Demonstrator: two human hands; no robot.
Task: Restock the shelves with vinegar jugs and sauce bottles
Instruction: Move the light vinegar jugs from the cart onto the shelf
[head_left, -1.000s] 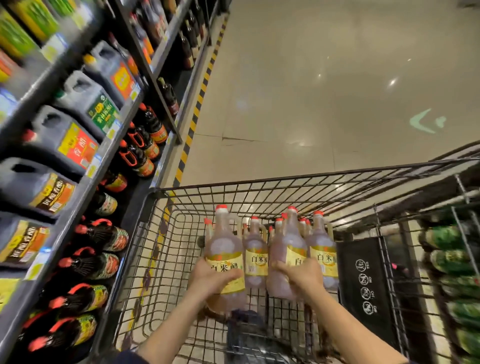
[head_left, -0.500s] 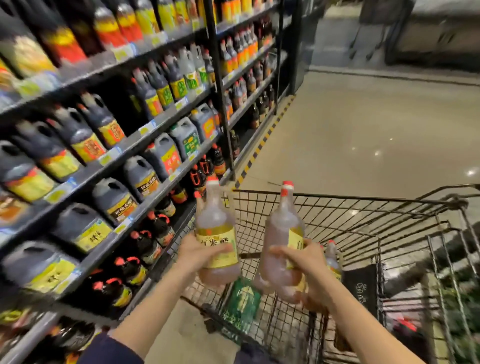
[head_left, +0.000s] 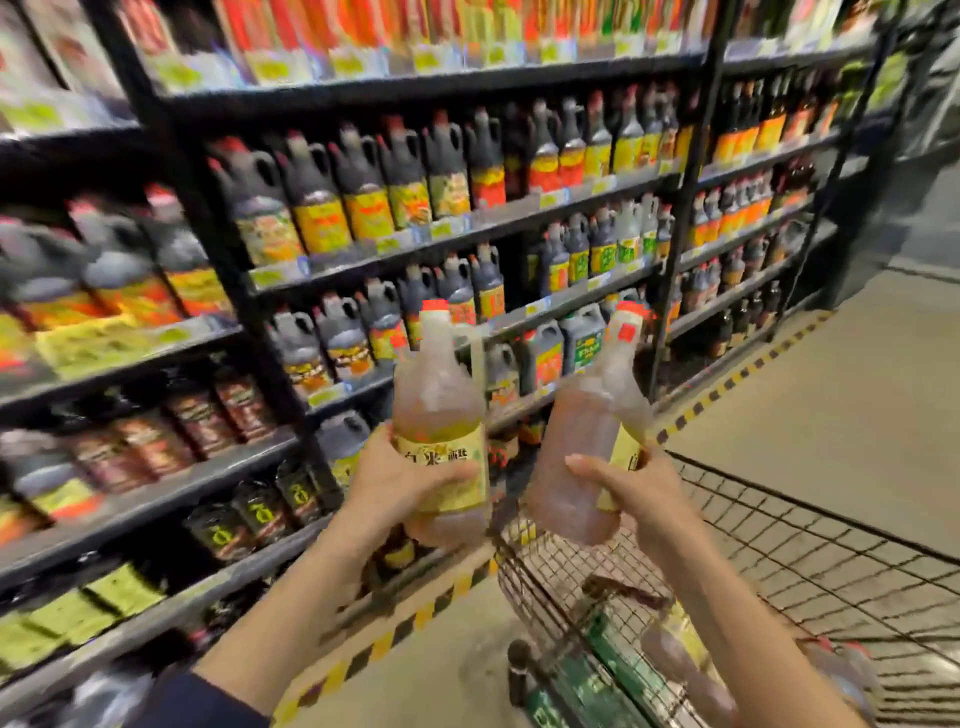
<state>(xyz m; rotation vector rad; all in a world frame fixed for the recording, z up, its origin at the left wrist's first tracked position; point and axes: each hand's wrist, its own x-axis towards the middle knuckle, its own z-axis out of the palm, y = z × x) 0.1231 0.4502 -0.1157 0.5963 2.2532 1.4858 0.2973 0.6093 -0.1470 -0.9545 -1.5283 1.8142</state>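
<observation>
My left hand (head_left: 397, 486) grips a pale amber vinegar jug (head_left: 439, 410) with a red cap and yellow label, held upright in front of the shelves. My right hand (head_left: 641, 493) grips a second vinegar jug (head_left: 587, 431) of the same kind, tilted with its cap leaning right. Both jugs hang in the air above the near corner of the wire shopping cart (head_left: 779, 561). Black shelves (head_left: 467, 228) packed with dark sauce bottles and jugs fill the view behind them.
A yellow-and-black striped line (head_left: 415, 618) runs along the floor at the shelf base. The cart at lower right holds more bottles and a green pack (head_left: 597, 670). Open beige floor (head_left: 831, 405) lies to the right.
Both hands have lifted the two vinegar jugs out of the cart and raised them. My view has swung left from the cart to face the shelves.
</observation>
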